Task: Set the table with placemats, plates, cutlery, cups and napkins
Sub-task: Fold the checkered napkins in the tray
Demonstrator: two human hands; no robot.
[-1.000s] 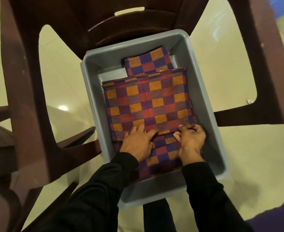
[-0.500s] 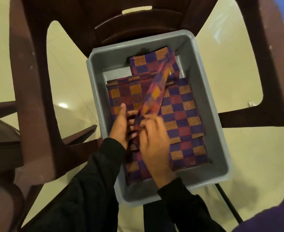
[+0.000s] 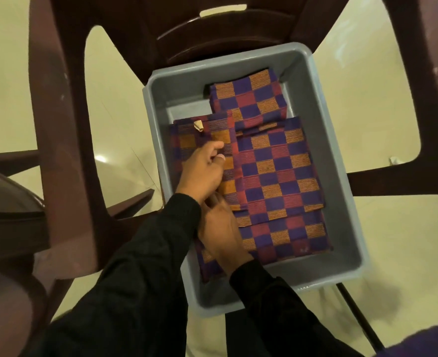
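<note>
A grey plastic bin (image 3: 337,161) sits on a brown chair seat and holds a stack of purple, red and orange checked placemats (image 3: 277,176). A smaller folded checked napkin pile (image 3: 248,99) lies at the bin's far end. The top placemat (image 3: 199,136) is turned over to the left, and a small tan tag shows at its far edge. My left hand (image 3: 202,171) pinches this placemat near its middle. My right hand (image 3: 221,233) grips its near edge, fingertips partly hidden under my left wrist.
The brown plastic chair (image 3: 63,124) frames the bin with its arms and back. Part of another dark chair (image 3: 6,202) is at the left. Pale tiled floor lies all around. A thin black rod (image 3: 354,310) and a purple shape (image 3: 431,338) sit at the lower right.
Both hands lifted the top placemat's near edge, swung it up on edge, then laid it over to the left side of the bin. The view came closer.
</note>
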